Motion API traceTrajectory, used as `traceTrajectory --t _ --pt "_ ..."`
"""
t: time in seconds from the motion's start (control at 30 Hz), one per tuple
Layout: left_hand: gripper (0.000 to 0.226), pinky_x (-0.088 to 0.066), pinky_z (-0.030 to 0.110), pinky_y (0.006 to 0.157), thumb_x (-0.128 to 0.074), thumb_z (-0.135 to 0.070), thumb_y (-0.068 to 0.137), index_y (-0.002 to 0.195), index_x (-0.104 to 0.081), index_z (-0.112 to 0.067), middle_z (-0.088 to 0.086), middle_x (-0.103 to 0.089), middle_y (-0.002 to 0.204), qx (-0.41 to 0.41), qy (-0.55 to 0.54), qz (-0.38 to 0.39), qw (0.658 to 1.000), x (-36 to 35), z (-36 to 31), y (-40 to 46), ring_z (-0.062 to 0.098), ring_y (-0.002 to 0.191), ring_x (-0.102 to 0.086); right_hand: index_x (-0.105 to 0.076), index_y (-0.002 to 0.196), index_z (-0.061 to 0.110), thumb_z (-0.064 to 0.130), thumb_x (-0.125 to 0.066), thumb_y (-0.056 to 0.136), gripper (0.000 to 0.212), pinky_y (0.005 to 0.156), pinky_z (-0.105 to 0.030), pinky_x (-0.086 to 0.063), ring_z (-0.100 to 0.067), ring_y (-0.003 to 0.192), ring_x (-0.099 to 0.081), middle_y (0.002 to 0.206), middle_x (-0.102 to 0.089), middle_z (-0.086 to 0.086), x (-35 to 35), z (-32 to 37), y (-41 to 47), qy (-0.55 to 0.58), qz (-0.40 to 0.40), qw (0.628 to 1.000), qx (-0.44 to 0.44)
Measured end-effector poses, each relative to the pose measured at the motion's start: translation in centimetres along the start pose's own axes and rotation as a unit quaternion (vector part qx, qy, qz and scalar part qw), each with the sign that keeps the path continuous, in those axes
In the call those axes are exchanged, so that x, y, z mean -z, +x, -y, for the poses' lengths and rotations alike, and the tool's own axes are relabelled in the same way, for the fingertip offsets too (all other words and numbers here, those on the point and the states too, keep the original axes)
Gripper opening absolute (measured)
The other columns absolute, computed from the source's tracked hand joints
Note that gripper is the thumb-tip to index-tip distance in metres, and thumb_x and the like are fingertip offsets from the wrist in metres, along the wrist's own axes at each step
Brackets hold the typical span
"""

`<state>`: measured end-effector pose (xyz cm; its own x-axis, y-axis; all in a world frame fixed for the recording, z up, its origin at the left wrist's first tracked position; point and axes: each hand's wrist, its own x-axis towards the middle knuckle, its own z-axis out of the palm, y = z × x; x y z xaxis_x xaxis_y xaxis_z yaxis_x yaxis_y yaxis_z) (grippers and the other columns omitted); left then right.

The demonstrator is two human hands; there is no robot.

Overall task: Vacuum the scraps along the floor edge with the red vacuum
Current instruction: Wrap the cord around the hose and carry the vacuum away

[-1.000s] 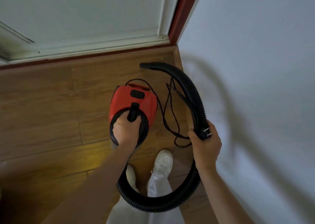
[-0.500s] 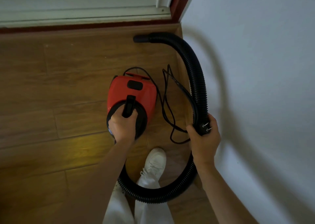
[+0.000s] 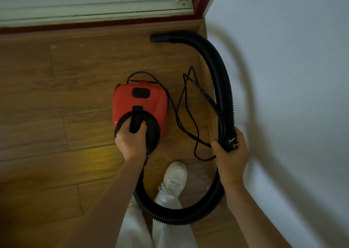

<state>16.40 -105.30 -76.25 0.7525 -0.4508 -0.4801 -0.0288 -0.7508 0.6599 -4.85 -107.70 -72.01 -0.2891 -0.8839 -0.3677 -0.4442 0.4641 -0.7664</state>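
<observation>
While left hand grips vacuum — right hand holds hose.

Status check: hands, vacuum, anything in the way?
Left hand grips red vacuum handle. Right hand holds hose and plug; unplugged. Loose cord dangles alongside.

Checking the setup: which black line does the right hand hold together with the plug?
The thick ribbed hose; right hand wraps it and the plug. The thin cord hangs loose.

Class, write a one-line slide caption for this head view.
Left hand grips red vacuum handle; right hand holds hose and plug.
</observation>
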Motion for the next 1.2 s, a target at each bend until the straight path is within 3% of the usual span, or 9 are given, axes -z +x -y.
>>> traceTrajectory --t 0.13,0.23,0.3,0.5,0.6,0.7,0.97,1.2 --pt "0.027 -0.058 0.047 0.07 -0.069 -0.022 0.082 0.069 -0.057 -0.042 -0.001 -0.067 0.071 0.021 -0.022 0.0 1.0 0.0 -0.1 -0.4 0.023 0.068 -0.067 -0.059 0.117 0.027 0.01 -0.074 0.076 0.047 0.071 -0.027 -0.054 -0.001 0.075 -0.063 0.082 -0.065 0.026 0.2 -0.6 -0.1 -0.024 -0.003 1.0 -0.015" --pt "0.01 -0.058 0.044 0.075 -0.07 -0.024 0.082 0.088 -0.068 -0.031 -0.006 -0.069 0.08 0.046 -0.05 0.007 0.998 -0.2 0.1 -1.2 0.02 0.076 -0.069 -0.058 0.118 0.029 0.013 -0.074 0.077 0.047 0.069 -0.023 -0.051 0.003 0.075 -0.061 0.079 -0.064 0.025 0.5 -1.0 0.1 -0.06 -0.008 0.998 -0.019" --pt "0.016 -0.058 0.043 0.077 -0.07 -0.024 0.082 0.098 -0.07 -0.025 -0.007 -0.069 0.083 0.059 -0.058 0.002 0.997 -0.4 0.3 -1.4 0.02 0.079 -0.069 -0.057 0.12 0.028 0.015 -0.075 0.077 0.049 0.069 -0.024 -0.05 0.004 0.076 -0.06 0.081 -0.061 0.025 0.5 -1.3 0.3 -0.096 -0.01 0.995 -0.017" --pt "0.014 -0.058 0.044 0.079 -0.07 -0.024 0.082 0.087 -0.063 -0.036 -0.009 -0.069 0.081 0.062 -0.058 0.003 0.996 0.1 0.7 -1.3 0.02 0.08 -0.069 -0.053 0.124 0.023 0.021 -0.072 0.078 0.049 0.066 -0.024 -0.046 -0.008 0.079 -0.059 0.092 -0.063 0.011 -0.8 -2.1 1.1 -0.161 0.001 0.987 -0.023" --pt "0.01 -0.058 0.044 0.08 -0.069 -0.025 0.082 0.092 -0.069 -0.028 -0.006 -0.07 0.083 0.067 -0.052 -0.001 0.996 0.1 0.9 -1.4 0.021 0.081 -0.069 -0.054 0.122 0.023 0.026 -0.072 0.078 0.047 0.067 -0.025 -0.047 -0.008 0.081 -0.06 0.092 -0.062 0.011 -1.8 -3.2 1.7 -0.178 0.015 0.983 -0.038" --pt "0.02 -0.057 0.043 0.081 -0.07 -0.027 0.082 0.102 -0.07 -0.023 -0.003 -0.07 0.087 0.055 -0.033 0.001 0.998 0.1 1.3 -1.1 0.022 0.083 -0.069 -0.055 0.122 0.023 0.031 -0.072 0.076 0.049 0.071 -0.026 -0.051 -0.009 0.086 -0.063 0.097 -0.065 0.01 -2.9 -4.9 2.0 -0.183 0.017 0.982 -0.05" --pt "0.015 -0.055 0.038 0.08 -0.069 -0.027 0.085 0.098 -0.07 -0.02 0.003 -0.07 0.082 -0.018 0.041 0.035 0.998 0.1 1.9 -0.7 0.022 0.08 -0.067 -0.045 0.139 0.019 0.03 -0.068 0.082 0.063 0.072 -0.023 -0.043 -0.017 0.098 -0.062 0.11 -0.063 0.0 -4.2 -8.3 1.1 -0.233 -0.052 0.969 -0.064" --pt "0.025 -0.053 0.034 0.084 -0.068 -0.029 0.085 0.106 -0.07 -0.015 0.003 -0.07 0.093 -0.013 0.061 0.014 0.998 0.1 1.5 -1.0 0.018 0.089 -0.064 -0.029 0.148 0.011 0.043 -0.07 0.08 0.085 0.083 -0.034 -0.049 -0.023 0.118 -0.053 0.134 -0.05 -0.008 -2.2 -10.1 0.8 -0.323 0.01 0.946 -0.035"
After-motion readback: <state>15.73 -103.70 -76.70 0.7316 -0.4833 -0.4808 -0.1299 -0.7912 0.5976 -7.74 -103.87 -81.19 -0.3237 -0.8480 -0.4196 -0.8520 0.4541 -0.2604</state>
